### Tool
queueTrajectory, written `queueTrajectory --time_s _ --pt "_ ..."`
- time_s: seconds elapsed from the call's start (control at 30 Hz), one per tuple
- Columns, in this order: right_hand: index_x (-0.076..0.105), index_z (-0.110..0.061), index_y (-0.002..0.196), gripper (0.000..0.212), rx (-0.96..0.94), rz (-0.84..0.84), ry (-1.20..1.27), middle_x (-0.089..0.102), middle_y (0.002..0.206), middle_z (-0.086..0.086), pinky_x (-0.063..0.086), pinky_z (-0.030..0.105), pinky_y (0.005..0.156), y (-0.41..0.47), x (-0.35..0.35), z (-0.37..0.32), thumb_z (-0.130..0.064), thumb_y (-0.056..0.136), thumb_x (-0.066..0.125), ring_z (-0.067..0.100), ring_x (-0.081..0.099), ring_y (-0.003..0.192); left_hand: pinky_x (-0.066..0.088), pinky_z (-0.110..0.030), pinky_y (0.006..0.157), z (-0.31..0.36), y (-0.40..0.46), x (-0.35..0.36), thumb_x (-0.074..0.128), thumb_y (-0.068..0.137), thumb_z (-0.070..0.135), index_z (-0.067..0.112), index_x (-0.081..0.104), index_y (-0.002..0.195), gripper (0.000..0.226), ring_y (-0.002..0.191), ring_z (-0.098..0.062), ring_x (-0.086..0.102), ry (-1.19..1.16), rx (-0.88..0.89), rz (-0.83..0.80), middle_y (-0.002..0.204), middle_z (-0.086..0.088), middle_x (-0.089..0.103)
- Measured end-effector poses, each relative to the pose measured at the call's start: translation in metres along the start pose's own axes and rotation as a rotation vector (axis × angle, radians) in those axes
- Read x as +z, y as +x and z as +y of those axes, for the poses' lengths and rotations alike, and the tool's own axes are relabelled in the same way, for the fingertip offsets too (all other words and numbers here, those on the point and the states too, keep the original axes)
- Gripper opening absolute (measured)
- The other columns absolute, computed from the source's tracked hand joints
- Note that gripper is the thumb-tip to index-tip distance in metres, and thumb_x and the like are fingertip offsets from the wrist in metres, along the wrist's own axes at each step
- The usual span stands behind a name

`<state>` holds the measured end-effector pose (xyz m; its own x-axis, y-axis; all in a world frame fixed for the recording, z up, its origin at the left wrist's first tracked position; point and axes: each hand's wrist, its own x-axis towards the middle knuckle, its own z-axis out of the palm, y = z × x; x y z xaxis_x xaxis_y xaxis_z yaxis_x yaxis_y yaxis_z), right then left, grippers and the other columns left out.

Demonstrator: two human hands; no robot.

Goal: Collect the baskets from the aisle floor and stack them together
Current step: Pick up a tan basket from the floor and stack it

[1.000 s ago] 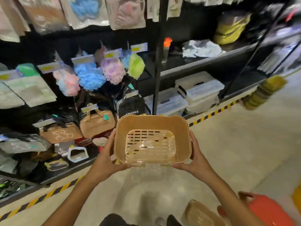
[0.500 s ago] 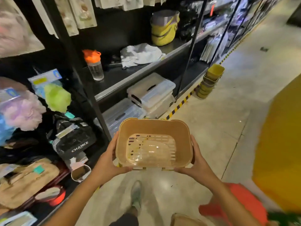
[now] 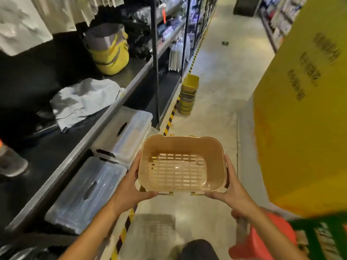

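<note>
A tan plastic basket (image 3: 183, 164) is held up in the near centre, above the pale aisle floor (image 3: 221, 76), its open top tilted toward the camera. It is rectangular with rounded corners and smooth solid walls, and its bottom is pierced by rows of short slots through which the floor can be seen. It is gripped on both short sides: the left hand (image 3: 132, 186) is curled round the left wall with the thumb under the near rim, and the right hand (image 3: 233, 188) is curled round the right wall in the same way.

Farther along the aisle, by the striped floor edge, a stack of yellow-green baskets (image 3: 188, 95) is seen standing upright, well apart from the held one. Clear lidded bins (image 3: 105, 162) lie on the low shelf at the near left.

Compared with half a second ago, the view has been swung to the right: the stack now sits nearer the middle of the scene, the orange-capped bottle has gone from sight, and more of the yellow display (image 3: 304, 102) fills the right. The grip on the basket is unchanged.
</note>
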<state>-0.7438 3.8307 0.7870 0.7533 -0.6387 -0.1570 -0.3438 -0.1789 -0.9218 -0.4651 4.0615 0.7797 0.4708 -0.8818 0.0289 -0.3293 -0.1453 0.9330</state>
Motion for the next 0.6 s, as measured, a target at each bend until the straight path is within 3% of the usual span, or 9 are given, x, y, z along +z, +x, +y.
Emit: queueTrajectory --time_s 0.07,0.2,0.33,0.43,0.53,0.6 --pt "-0.003 -0.053 0.156 0.139 0.019 0.032 0.018 0.027 0.146 -0.050 0.038 -0.002 0.096 0.026 -0.018 0.008 -0.034 0.062 0.098 -0.021 0.034 0.134 0.039 -0.035 0.111 0.002 0.045 0.005 0.099 0.063 0.039 0.044 0.007 0.162 0.135 0.146 -0.003 0.037 -0.003 0.021 -0.047 0.162 0.022 0.032" --pt "-0.005 -0.055 0.154 0.142 0.015 0.077 0.043 0.030 0.142 -0.052 0.039 -0.001 0.096 0.093 -0.063 0.024 -0.043 0.057 0.098 -0.020 0.039 0.132 0.044 -0.020 0.105 0.016 0.136 0.023 0.097 0.059 0.052 0.049 0.007 0.160 0.135 0.140 0.006 0.042 0.077 0.052 -0.061 0.157 0.030 0.036" --pt "-0.007 -0.056 0.154 0.142 -0.021 0.077 0.061 0.026 0.139 -0.057 0.039 -0.003 0.093 0.174 -0.111 0.038 -0.049 0.056 0.097 -0.026 0.036 0.129 0.041 -0.039 0.113 0.025 0.226 0.050 0.099 0.063 0.038 0.042 0.007 0.162 0.135 0.146 -0.003 0.037 0.093 0.076 -0.033 0.161 0.022 0.033" --pt "-0.008 -0.061 0.151 0.140 -0.022 0.055 0.060 0.018 0.142 -0.058 0.037 -0.006 0.089 0.229 -0.153 0.044 -0.042 0.060 0.097 -0.031 0.030 0.128 0.044 -0.035 0.111 0.036 0.286 0.072 0.099 0.064 0.033 0.041 0.007 0.162 0.135 0.146 -0.004 0.039 0.088 0.062 -0.022 0.161 0.018 0.034" --pt "-0.008 -0.064 0.150 0.141 -0.023 0.047 0.037 0.019 0.145 -0.055 0.038 0.006 0.099 0.277 -0.201 0.045 -0.046 0.057 0.098 -0.028 0.032 0.130 0.044 -0.012 0.104 0.050 0.346 0.092 0.098 0.066 0.032 0.035 0.012 0.163 0.129 0.144 -0.004 0.041 0.071 0.060 -0.028 0.160 0.015 0.036" --pt "-0.007 -0.064 0.149 0.142 0.006 0.050 0.033 0.021 0.146 -0.054 0.038 0.018 0.104 0.306 -0.230 0.048 -0.048 0.056 0.098 -0.027 0.032 0.131 0.047 -0.019 0.106 0.054 0.388 0.104 0.098 0.068 0.028 0.027 0.013 0.163 0.128 0.144 -0.012 0.043 0.072 0.047 -0.045 0.160 0.007 0.038"
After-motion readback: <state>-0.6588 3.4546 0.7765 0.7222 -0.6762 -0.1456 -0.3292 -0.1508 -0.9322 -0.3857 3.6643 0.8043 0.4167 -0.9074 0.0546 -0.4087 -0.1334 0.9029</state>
